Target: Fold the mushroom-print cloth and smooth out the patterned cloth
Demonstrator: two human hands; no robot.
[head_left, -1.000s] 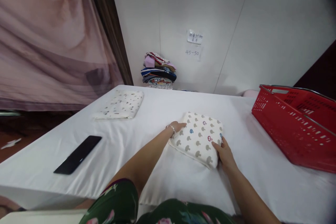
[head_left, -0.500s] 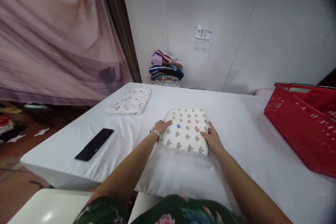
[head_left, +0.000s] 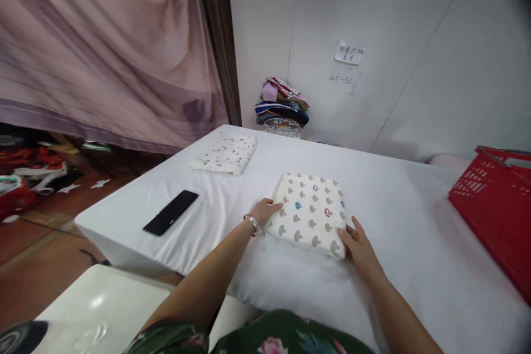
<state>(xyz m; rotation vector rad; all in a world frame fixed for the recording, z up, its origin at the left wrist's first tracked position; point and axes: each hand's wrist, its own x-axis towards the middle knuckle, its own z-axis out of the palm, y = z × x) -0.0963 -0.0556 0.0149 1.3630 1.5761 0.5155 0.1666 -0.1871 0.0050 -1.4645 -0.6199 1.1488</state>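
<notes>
A folded white cloth (head_left: 309,215) printed with grey mushrooms, and a few blue and red ones, lies on the white-covered table in front of me. My left hand (head_left: 264,213), with a bracelet at the wrist, grips its left edge; some fingers are hidden. At the lower right edge, my right hand (head_left: 359,243) touches the cloth with its thumb, its other fingers apart and beside it. Farther back on the left lies another folded white cloth (head_left: 228,153) with small dark prints.
A black phone-like slab (head_left: 171,213) lies on the table (head_left: 215,204) at left. The red plastic basket (head_left: 493,204) stands at right. Behind the table is a stack of folded fabrics (head_left: 282,105) by the wall. A white stool (head_left: 99,304) is at lower left.
The view has turned left, so things appear farther right. My right hand has slid down the cloth's right edge and its fingers have come off the top. My left hand stays at the left edge.
</notes>
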